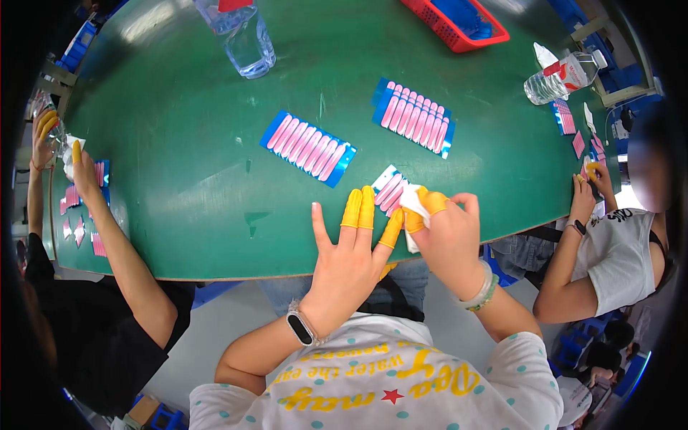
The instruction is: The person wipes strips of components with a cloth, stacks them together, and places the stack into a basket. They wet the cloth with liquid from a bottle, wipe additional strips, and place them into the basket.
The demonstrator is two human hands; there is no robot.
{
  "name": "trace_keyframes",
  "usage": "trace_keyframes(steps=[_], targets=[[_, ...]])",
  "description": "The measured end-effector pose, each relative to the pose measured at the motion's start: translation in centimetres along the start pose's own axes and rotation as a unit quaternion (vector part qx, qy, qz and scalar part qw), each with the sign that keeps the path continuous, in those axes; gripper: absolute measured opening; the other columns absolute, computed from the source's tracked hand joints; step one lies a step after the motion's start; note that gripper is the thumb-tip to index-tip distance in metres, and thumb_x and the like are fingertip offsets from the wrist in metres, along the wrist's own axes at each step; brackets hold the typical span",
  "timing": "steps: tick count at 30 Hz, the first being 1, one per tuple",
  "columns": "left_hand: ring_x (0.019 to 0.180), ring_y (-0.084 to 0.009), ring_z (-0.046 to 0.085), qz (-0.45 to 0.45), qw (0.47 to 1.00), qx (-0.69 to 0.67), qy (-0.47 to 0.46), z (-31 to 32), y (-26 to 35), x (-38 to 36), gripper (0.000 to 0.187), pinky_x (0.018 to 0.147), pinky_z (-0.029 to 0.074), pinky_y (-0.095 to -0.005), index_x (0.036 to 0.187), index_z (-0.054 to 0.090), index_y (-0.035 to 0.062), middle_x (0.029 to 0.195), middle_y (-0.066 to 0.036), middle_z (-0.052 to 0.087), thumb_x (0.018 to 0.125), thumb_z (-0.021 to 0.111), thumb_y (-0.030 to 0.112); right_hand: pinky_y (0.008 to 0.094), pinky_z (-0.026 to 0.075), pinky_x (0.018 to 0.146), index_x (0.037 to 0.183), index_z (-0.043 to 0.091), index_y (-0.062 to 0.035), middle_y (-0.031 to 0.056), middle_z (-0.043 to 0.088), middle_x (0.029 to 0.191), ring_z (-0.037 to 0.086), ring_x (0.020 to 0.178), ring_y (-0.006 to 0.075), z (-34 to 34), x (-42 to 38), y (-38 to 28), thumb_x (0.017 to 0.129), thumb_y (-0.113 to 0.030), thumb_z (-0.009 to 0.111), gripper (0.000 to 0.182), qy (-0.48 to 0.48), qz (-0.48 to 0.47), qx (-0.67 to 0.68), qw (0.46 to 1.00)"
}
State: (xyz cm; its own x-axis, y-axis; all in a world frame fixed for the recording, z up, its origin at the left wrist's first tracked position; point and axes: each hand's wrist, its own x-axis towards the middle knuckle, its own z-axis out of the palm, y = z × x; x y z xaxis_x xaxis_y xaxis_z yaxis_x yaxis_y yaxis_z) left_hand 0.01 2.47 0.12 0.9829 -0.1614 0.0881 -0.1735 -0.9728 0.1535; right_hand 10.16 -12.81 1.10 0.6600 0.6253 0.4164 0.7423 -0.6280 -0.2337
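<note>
My left hand, with yellow finger covers on several fingers, lies spread at the table's front edge, its fingertips beside a small card with pink strips. My right hand, also with yellow finger covers, is closed on a folded white cloth pressed over the right side of that card. The cloth hides part of the strips. Beyond my hands lie a blue sheet with a row of pink strips and, to its right, blue sheets with more pink strips.
On the green table stand a large clear bottle, a red basket and a red-labelled water bottle. Co-workers sit at the left and right, their hands near pink strips.
</note>
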Motion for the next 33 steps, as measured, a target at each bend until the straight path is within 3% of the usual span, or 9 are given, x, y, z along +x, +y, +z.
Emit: trace_keyframes(steps=[4,7,16,18,21,23,27,31,33], targets=[[0.139,-0.0396,0.036,0.004,1.000,0.011,0.012,0.0,0.3,0.1,0.066,0.106,0.010,-0.0791,0.147,0.044,0.0180,0.147,-0.031,0.037,0.087,0.062,0.040,0.0396,0.044,0.079,0.091,0.063,-0.0040,0.0075,0.063,0.075,0.060,0.068,0.0213,-0.6,0.3,2.1,0.075,-0.013,0.075,0.022,-0.014,0.082,-0.040,0.996],[0.138,-0.0399,0.036,-0.002,0.999,0.032,0.012,0.0,0.3,0.3,0.068,0.106,0.011,-0.0787,0.147,0.045,0.0181,0.148,-0.031,0.036,0.086,0.063,0.042,0.0402,0.043,0.078,0.090,0.063,-0.0037,0.0085,0.063,0.076,0.060,0.070,0.0226,-0.6,-2.1,0.0,0.075,-0.013,0.076,0.023,-0.047,0.009,0.009,0.999],[0.138,-0.0379,0.039,-0.005,1.000,-0.006,0.005,-0.4,0.3,0.3,0.063,0.105,0.014,-0.0794,0.148,0.043,0.0315,0.146,-0.032,0.039,0.087,0.060,0.026,0.0385,0.042,0.079,0.098,0.065,-0.0012,0.0091,0.064,0.071,0.061,0.065,0.0245,-1.8,-0.9,1.9,0.076,-0.014,0.076,0.028,-0.010,0.082,-0.025,0.996],[0.137,-0.0374,0.040,-0.012,1.000,-0.009,0.004,-0.3,0.4,0.3,0.063,0.105,0.014,-0.0796,0.147,0.043,0.0337,0.145,-0.032,0.040,0.087,0.060,0.022,0.0387,0.042,0.079,0.097,0.065,-0.0014,0.0097,0.066,0.075,0.062,0.067,0.0238,-2.7,-1.5,0.4,0.075,-0.015,0.077,0.028,-0.082,0.077,-0.024,0.993],[0.137,-0.0374,0.041,-0.008,1.000,0.010,0.011,-0.1,0.3,0.3,0.061,0.105,0.014,-0.0795,0.146,0.045,0.0331,0.145,-0.032,0.040,0.088,0.058,0.021,0.0396,0.042,0.079,0.095,0.066,-0.0017,0.0104,0.066,0.075,0.062,0.067,0.0245,-2.7,-2.9,-0.2,0.074,-0.016,0.077,0.028,-0.063,0.029,0.035,0.997],[0.137,-0.0375,0.041,-0.005,1.000,0.006,0.004,-0.2,0.3,0.3,0.060,0.105,0.014,-0.0794,0.145,0.045,0.0327,0.146,-0.032,0.039,0.088,0.057,0.021,0.0402,0.042,0.079,0.091,0.066,-0.0024,0.0105,0.066,0.075,0.062,0.067,0.0245,-3.0,-2.2,1.6,0.074,-0.016,0.077,0.025,-0.079,0.065,0.044,0.994],[0.136,-0.0377,0.041,-0.011,1.000,-0.016,0.014,-0.3,0.4,0.4,0.058,0.105,0.015,-0.0794,0.144,0.047,0.0318,0.147,-0.032,0.038,0.088,0.056,0.019,0.0392,0.044,0.077,0.092,0.066,-0.0032,0.0100,0.066,0.077,0.062,0.066,0.0232,-3.3,-2.0,1.1,0.074,-0.016,0.078,0.025,-0.061,0.075,-0.045,0.994],[0.135,-0.0375,0.042,-0.012,1.000,-0.010,0.024,0.1,0.3,0.3,0.058,0.105,0.015,-0.0792,0.143,0.047,0.0316,0.147,-0.031,0.038,0.088,0.056,0.018,0.0394,0.042,0.077,0.093,0.066,-0.0026,0.0095,0.064,0.073,0.060,0.063,0.0264,-3.6,-2.5,0.8,0.076,-0.016,0.077,0.024,-0.076,0.033,0.049,0.995],[0.135,-0.0374,0.042,-0.011,1.000,-0.003,0.012,-0.1,0.4,0.4,0.060,0.105,0.015,-0.0791,0.144,0.047,0.0353,0.146,-0.031,0.039,0.088,0.055,0.016,0.0384,0.042,0.078,0.094,0.066,-0.0027,0.0099,0.066,0.074,0.061,0.064,0.0256,-4.2,-1.6,2.9,0.077,-0.016,0.077,0.024,-0.079,0.083,-0.035,0.993]])
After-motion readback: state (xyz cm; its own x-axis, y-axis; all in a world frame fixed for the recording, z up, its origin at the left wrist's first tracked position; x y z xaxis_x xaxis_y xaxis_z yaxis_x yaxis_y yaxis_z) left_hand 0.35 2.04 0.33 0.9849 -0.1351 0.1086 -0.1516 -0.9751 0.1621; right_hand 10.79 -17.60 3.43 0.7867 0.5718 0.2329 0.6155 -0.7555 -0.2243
